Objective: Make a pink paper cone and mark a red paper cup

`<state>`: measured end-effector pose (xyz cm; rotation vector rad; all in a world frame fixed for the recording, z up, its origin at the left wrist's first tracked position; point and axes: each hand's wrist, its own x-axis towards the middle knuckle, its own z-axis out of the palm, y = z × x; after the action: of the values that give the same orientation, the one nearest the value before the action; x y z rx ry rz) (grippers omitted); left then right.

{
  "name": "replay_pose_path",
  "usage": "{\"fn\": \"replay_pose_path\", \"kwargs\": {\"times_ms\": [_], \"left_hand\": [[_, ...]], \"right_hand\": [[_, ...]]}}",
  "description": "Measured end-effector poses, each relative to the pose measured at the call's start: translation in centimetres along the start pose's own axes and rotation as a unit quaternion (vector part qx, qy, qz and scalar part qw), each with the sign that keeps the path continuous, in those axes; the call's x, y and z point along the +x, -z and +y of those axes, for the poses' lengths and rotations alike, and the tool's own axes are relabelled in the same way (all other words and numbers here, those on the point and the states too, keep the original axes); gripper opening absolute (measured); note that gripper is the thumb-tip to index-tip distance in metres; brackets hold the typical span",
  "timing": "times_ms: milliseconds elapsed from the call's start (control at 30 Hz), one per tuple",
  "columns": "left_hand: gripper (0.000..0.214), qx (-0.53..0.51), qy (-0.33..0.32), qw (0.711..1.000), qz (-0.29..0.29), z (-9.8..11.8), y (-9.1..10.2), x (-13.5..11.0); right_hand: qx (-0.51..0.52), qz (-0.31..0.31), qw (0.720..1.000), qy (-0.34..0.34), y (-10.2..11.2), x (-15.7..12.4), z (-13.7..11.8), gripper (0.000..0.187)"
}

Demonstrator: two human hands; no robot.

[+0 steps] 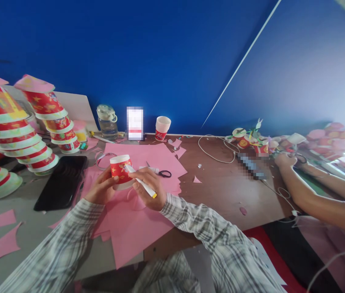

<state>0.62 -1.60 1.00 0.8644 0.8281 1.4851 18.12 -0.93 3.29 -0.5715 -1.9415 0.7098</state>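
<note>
My left hand [101,189] is closed round an upside-down red patterned paper cup [119,170] and holds it over pink paper sheets [136,228]. My right hand [148,188] grips a white marker pen [140,182] with a yellow end, its tip resting against the cup's side. Both my sleeves are grey plaid. Just behind my right hand, black-handled scissors [162,173] lie on the pink paper.
Tall stacks of red paper cups [50,122] stand at the left beside a black phone [61,182]. A water jar [108,121] and a single cup [162,127] sit by the blue wall. At the right, another person's arm [306,191] works among pink decorations [328,140] and a white cable [215,151].
</note>
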Motion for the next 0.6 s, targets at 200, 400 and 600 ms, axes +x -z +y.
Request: {"fn": "replay_pose_path", "kwargs": {"times_ms": [200, 400, 600], "left_hand": [[0.041, -0.015, -0.005, 1.0, 0.0, -0.12, 0.13, 0.01], [0.05, 0.008, 0.004, 1.0, -0.018, -0.32, 0.26, -0.06], [0.045, -0.001, 0.001, 1.0, -0.015, -0.28, 0.18, -0.09]], "right_hand": [[0.004, 0.017, 1.0, -0.015, 0.0, 0.08, -0.01, 0.024], [-0.008, -0.002, 1.0, 0.0, -0.1, 0.02, -0.21, 0.025], [-0.007, 0.003, 1.0, 0.003, 0.03, 0.14, -0.27, 0.025]]}}
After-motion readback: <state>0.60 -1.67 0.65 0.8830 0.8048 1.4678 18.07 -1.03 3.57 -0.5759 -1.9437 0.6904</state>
